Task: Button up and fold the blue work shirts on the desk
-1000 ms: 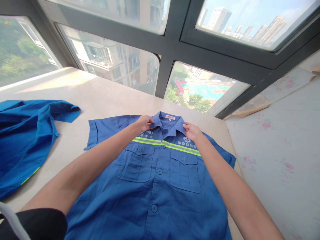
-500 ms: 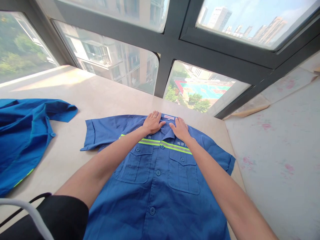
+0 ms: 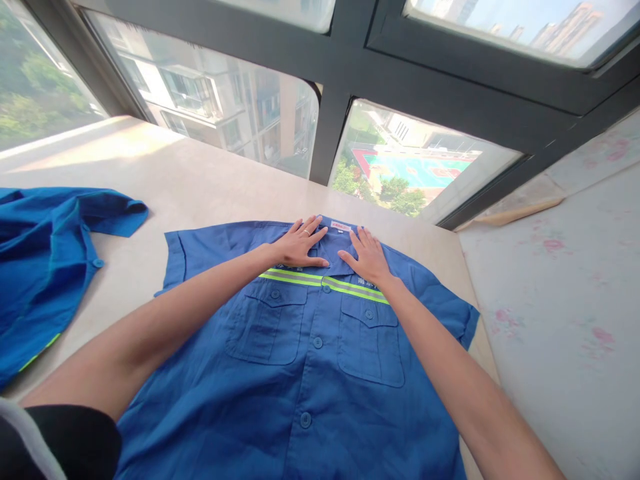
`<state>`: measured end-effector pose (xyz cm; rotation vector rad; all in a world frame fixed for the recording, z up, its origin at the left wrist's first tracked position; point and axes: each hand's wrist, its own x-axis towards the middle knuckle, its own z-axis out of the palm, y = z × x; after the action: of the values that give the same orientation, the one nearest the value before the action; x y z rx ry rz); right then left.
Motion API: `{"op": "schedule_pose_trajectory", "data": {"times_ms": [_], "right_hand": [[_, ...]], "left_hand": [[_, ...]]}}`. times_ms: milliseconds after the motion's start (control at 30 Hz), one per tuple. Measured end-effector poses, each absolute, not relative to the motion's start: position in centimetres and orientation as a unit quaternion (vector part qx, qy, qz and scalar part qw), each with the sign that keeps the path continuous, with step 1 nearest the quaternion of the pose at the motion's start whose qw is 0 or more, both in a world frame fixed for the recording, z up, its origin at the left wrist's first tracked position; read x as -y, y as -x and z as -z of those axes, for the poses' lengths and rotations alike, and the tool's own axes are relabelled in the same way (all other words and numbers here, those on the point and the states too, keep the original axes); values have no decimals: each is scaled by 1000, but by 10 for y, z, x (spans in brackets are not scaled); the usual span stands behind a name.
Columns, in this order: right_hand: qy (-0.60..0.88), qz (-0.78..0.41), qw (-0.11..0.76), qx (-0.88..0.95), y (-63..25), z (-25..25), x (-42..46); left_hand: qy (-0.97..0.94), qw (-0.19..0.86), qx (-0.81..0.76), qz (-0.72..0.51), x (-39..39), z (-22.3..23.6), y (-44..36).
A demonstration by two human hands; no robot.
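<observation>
A blue short-sleeved work shirt [image 3: 280, 393] lies front side up, with a yellow-green and grey stripe across the chest, two buttoned pockets and a label inside the collar. My left hand [image 3: 300, 245] rests on the collar's left side, fingers spread, a ring on one finger. On the collar's other side lies my right hand [image 3: 369, 257], palm down with the fingers stretched out. Both hands press flat on the cloth and cover part of the collar and the printed lettering.
A second blue garment [image 3: 45, 260] lies crumpled at the left on the pale sill [image 3: 200, 173]. Grey-framed windows [image 3: 345, 87] rise behind the shirt. A flowered wall [image 3: 550, 320] bounds the right side. A pale cord [image 3: 30, 437] crosses the lower left corner.
My left hand has shifted slightly left and its fingers have spread, with the forearm swung outward. The right hand has stayed near its side of the collar, which now lies flatter. The view has tilted down slightly.
</observation>
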<state>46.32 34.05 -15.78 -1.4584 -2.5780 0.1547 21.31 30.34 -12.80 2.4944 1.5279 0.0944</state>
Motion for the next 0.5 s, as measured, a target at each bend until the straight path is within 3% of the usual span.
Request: {"op": "schedule_pose_trajectory", "data": {"times_ms": [333,500], "right_hand": [[416,-93,-49,903,-478,144,-340],[412,-86,-22,907,-482,150,-340]], "left_hand": [[-863,67,-500,-17,-287,136,-214],[-856,89,-509,-31,-288,135,-214]]}}
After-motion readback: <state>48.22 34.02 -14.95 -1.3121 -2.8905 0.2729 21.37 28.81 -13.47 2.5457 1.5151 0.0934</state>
